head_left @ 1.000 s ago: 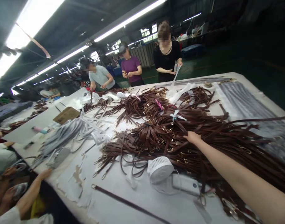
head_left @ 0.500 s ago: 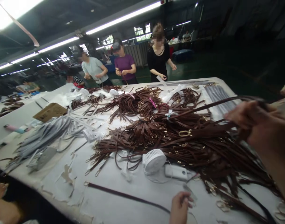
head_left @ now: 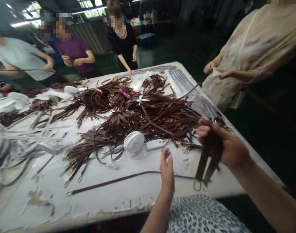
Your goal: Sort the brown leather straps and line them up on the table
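2 bare hands in view, both over the near side of the table [head_left: 109, 201]. Main change: the right hand [head_left: 235, 150] now has brown straps [head_left: 212, 147] up off the table, on the near side of the heap [head_left: 159, 111]. Grip closed around them, thumb on 1 side and fingers on the other; lower ends hang free with metal fittings showing. Exact count: cannot tell. My reading: this batch is separate from the heap and can be handled alone, though its hanging ends could snag.

Left hand [head_left: 167, 168] raised, fingers loosely curled, nothing seen in it. 1 long strap [head_left: 109, 183] runs across the table behind it; contact between the 2: cannot tell. Its far end passes out of sight behind the held straps.

Around: white fan [head_left: 134, 144] and a pale device [head_left: 154, 144] side by side at the heap's near edge, between it and open table. Both would hinder a low sweep. In the heap, 1 white tie [head_left: 141, 100] and 1 pink tie [head_left: 124, 93]. Grey straps [head_left: 183, 85] lie along the right edge.

4 co-workers nearby: 3 beyond the table, 1 in a patterned top [head_left: 249, 55] at the right, hands on something small and white.
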`<action>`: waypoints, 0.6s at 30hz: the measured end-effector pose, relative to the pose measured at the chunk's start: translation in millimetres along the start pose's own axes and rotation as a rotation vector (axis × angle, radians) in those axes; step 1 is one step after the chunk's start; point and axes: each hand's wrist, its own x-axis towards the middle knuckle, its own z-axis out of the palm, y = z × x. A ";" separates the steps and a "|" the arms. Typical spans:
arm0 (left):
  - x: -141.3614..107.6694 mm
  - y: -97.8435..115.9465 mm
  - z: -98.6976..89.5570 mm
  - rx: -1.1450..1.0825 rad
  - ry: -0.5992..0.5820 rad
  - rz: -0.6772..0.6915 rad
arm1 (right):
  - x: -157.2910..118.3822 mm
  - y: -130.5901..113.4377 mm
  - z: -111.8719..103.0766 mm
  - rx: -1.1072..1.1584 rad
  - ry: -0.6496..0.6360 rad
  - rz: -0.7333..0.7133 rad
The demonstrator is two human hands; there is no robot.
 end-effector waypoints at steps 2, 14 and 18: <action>-15.6 7.4 3.3 0.068 -0.258 0.049 | 1.1 23.2 -12.0 0.113 0.002 0.105; -45.0 -17.7 4.9 -0.118 -0.840 -0.330 | 46.6 61.6 -41.0 0.745 0.118 0.150; -41.6 -20.9 3.7 -0.162 -0.767 -0.354 | 68.7 78.8 -48.3 0.852 0.219 0.148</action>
